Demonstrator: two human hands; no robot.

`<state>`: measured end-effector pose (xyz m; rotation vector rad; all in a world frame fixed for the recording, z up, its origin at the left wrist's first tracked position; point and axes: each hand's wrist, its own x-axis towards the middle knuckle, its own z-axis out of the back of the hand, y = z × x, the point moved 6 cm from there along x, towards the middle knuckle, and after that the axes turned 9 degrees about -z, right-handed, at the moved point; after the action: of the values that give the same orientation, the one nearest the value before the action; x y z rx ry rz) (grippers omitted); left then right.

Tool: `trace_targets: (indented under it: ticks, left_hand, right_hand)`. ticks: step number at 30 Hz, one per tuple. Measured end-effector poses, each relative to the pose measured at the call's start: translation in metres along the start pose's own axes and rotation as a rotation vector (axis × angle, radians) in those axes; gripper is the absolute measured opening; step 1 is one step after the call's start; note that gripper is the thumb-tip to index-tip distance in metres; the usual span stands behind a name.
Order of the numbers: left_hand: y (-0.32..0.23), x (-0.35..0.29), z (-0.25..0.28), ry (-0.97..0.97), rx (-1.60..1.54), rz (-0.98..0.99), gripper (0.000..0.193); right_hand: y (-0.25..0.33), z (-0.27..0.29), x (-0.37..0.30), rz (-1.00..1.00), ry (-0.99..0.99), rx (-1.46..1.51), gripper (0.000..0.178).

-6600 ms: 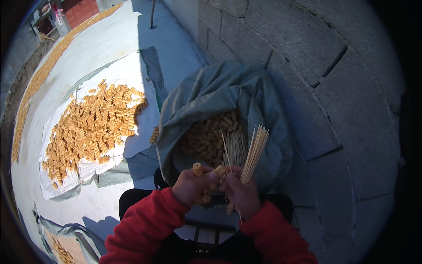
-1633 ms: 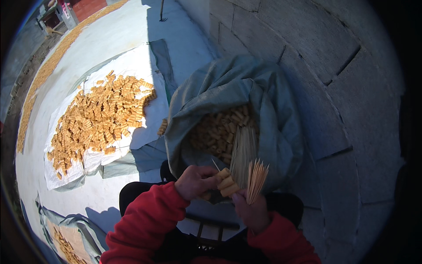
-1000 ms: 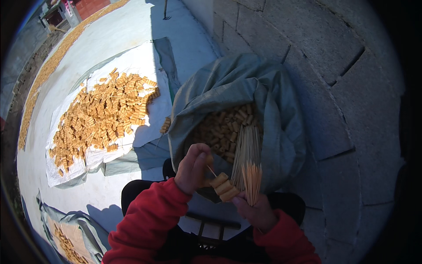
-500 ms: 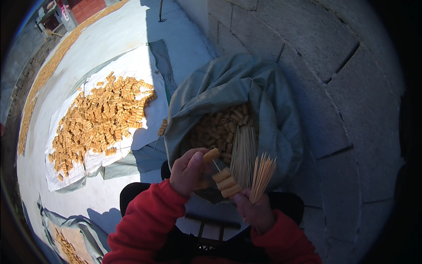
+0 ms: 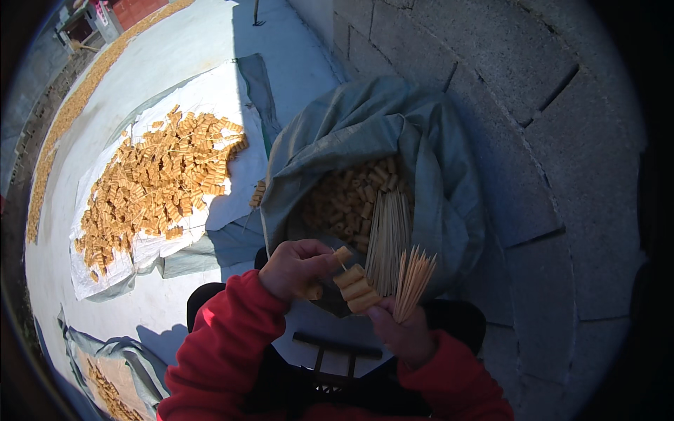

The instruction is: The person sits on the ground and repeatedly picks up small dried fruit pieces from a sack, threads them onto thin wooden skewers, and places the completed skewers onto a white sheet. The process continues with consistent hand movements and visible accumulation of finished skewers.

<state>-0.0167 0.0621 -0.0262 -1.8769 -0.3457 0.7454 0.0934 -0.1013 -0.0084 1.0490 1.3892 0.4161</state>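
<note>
My right hand point(image 5: 401, 328) is closed around a bundle of pointed wooden skewers point(image 5: 414, 281) and one more skewer carrying several short tan rolls point(image 5: 357, 289) side by side. My left hand point(image 5: 298, 269) pinches another tan roll point(image 5: 342, 255) at the upper end of that skewer, a little apart from the row. A further tan roll point(image 5: 313, 291) shows under the left fingers. Just beyond both hands, a grey-green woven sack point(image 5: 449, 182) gapes open, with many loose rolls point(image 5: 351, 196) and a sheaf of thin skewers point(image 5: 388, 238) inside.
To the left, a heap of skewered rolls point(image 5: 161, 168) lies on a white sheet point(image 5: 242, 168). A second covered patch point(image 5: 140, 358) lies at lower left. A block wall point(image 5: 519, 161) rises on the right. A dark metal frame point(image 5: 337, 347) is between my legs.
The roll in my left hand has come slightly down and closer to the row on the skewer. Another roll under the left fingers now shows more clearly. The right hand is nearly still.
</note>
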Motion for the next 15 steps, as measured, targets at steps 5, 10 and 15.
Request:
trace_targets:
  ticks: [5, 10, 15]
  left_hand:
    - [0.002, -0.002, 0.002, -0.119, -0.119, -0.047, 0.016]
    - [-0.008, -0.003, 0.0, -0.039, 0.065, 0.017, 0.018]
    - [0.008, -0.006, -0.006, 0.013, -0.047, 0.074, 0.023]
  right_hand:
    - [-0.001, -0.001, 0.003, -0.116, 0.041, 0.031, 0.018]
    - [-0.004, 0.003, -0.002, -0.079, 0.026, -0.003, 0.018]
    - [-0.003, 0.006, 0.003, -0.028, 0.006, -0.042, 0.018]
